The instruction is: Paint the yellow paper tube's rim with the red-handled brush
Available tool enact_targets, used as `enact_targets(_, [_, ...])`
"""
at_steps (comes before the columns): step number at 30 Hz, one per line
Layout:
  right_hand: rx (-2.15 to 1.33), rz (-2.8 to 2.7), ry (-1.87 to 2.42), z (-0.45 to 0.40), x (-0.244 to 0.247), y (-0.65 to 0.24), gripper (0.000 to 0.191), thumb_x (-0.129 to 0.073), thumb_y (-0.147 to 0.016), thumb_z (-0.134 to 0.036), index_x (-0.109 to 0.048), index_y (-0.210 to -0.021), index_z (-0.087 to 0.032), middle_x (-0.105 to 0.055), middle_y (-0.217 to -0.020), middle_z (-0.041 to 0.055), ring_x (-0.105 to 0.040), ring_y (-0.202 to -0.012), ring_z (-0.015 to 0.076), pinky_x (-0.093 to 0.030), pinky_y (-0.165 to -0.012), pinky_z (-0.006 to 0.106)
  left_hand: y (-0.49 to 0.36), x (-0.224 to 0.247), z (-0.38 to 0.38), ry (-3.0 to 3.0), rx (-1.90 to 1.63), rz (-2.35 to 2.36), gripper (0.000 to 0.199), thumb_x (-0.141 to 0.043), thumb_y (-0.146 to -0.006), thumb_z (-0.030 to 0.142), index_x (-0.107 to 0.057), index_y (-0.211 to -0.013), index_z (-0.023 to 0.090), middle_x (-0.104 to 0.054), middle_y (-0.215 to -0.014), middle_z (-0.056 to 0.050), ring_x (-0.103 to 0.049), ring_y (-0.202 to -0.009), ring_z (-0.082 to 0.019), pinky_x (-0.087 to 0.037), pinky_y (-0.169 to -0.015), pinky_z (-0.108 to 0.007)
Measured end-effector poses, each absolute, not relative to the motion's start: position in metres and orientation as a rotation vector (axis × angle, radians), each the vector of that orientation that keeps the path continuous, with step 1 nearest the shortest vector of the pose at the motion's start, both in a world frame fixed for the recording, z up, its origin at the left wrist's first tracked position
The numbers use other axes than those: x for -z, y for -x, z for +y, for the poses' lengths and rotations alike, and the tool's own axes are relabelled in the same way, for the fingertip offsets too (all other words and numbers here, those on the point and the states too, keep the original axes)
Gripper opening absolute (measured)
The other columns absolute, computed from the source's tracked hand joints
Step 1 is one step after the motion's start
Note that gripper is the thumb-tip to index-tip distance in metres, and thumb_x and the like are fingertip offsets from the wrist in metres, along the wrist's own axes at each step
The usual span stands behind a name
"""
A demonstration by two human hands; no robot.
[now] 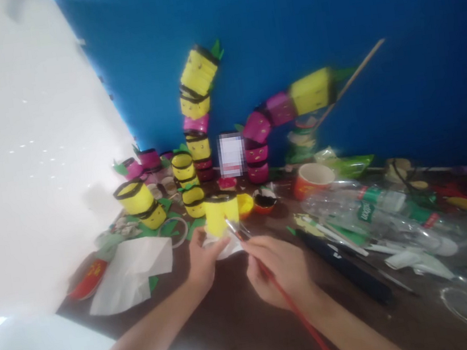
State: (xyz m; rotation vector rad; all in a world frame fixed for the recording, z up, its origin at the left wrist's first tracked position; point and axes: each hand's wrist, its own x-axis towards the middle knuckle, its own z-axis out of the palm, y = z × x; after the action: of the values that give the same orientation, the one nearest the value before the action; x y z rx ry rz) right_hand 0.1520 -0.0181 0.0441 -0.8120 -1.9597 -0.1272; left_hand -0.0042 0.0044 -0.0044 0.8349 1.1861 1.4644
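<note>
Near the middle of the brown table, a yellow cup with a dark rim [217, 217] stands over a bit of white paper. My left hand [205, 257] grips its lower left side, thumb in front. A red-handled paintbrush [283, 294] is pinched in my right hand [276, 270], with the bristles against or very close to the cup's front. Just behind the cup sit a small yellow paint pot [245, 204] and an orange pot with dark paint [265, 200].
Stacked yellow and magenta cups [199, 148] lean against the blue wall. A white sheet [132, 271] lies at left. To the right are a paper cup [315, 175], clear plastic bottles [367, 212] and a dark long object [344, 266].
</note>
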Motion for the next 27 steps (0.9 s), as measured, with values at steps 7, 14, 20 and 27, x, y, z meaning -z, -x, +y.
enact_targets(7, [0.132,-1.85,0.81,-0.0204,-0.048,-0.1568,0.024,-0.051,-0.071,-0.006,-0.058,-0.092,-0.016,-0.066,-0.077,0.0057,-0.064,-0.068,0.0146,-0.052,-0.061,0.026,0.0039,0.0029,0.005,-0.74,-1.453,1.125,0.04,-0.079,-0.057,0.028,-0.054,-0.086,0.015,-0.063,-0.081,-0.001,-0.059,-0.072,-0.013,-0.046,-0.07,-0.027])
enact_targets(14, [0.086,-1.798,0.861,-0.0153,-0.0493,-0.1537,0.026,-0.053,-0.074,-0.005,-0.06,-0.096,-0.017,-0.068,-0.083,0.0067,-0.065,-0.074,0.0145,-0.054,-0.064,0.025,0.002,0.0013,0.004,-0.697,-1.434,1.02,0.038,-0.079,-0.057,0.026,-0.055,-0.085,0.016,-0.063,-0.082,-0.001,-0.06,-0.072,-0.012,-0.046,-0.072,-0.027])
enact_targets(20, [0.019,-1.821,0.815,-0.016,-0.0478,-0.1563,0.022,-0.051,-0.073,-0.006,-0.06,-0.09,-0.017,-0.066,-0.076,0.0051,-0.064,-0.066,0.0138,-0.053,-0.06,0.025,0.0019,0.0007,0.0039,-0.67,-1.431,0.999,0.038,-0.079,-0.056,0.026,-0.056,-0.085,0.016,-0.062,-0.081,0.0,-0.059,-0.072,-0.012,-0.046,-0.072,-0.027])
enact_targets(27, [0.07,-1.779,0.824,-0.0177,-0.0503,-0.1581,0.025,-0.051,-0.073,-0.005,-0.059,-0.094,-0.017,-0.067,-0.077,0.0064,-0.065,-0.069,0.0141,-0.053,-0.06,0.025,0.0027,0.004,0.0047,-0.649,-1.422,0.97,0.038,-0.078,-0.057,0.026,-0.056,-0.087,0.017,-0.062,-0.082,0.0,-0.06,-0.073,-0.012,-0.047,-0.071,-0.027])
